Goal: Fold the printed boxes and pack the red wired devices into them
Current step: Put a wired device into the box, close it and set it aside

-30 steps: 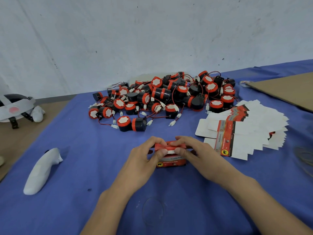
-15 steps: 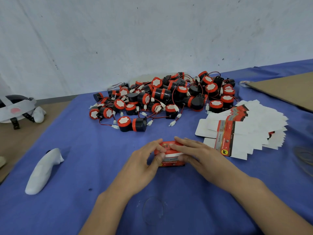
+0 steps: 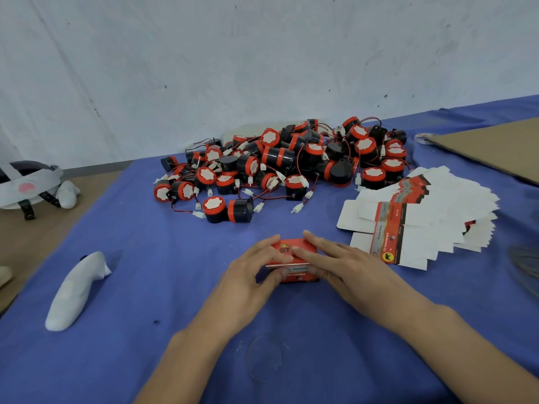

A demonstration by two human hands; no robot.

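Note:
A small red printed box (image 3: 299, 276) stands closed on the blue cloth (image 3: 145, 258) in the middle foreground. My left hand (image 3: 250, 275) holds its left end, fingers over the top and thumb against the front face. My right hand (image 3: 344, 266) lies on the lid with straight fingers pressing down. Behind the box is a pile of several red and black wired devices (image 3: 280, 167) with white plugs. A fanned stack of flat unfolded printed boxes (image 3: 423, 217) lies to the right.
A white handle-shaped object (image 3: 75, 290) lies on the cloth at the left. A headset (image 3: 26, 182) rests on the brown surface beyond the cloth's left edge. A cardboard sheet (image 3: 490, 147) sits at the back right. A thin clear ring (image 3: 265, 357) lies between my forearms.
The lid flap that both hands were folding has gone down flat. My fingers have straightened out over the box top, and the box sits lower on the cloth.

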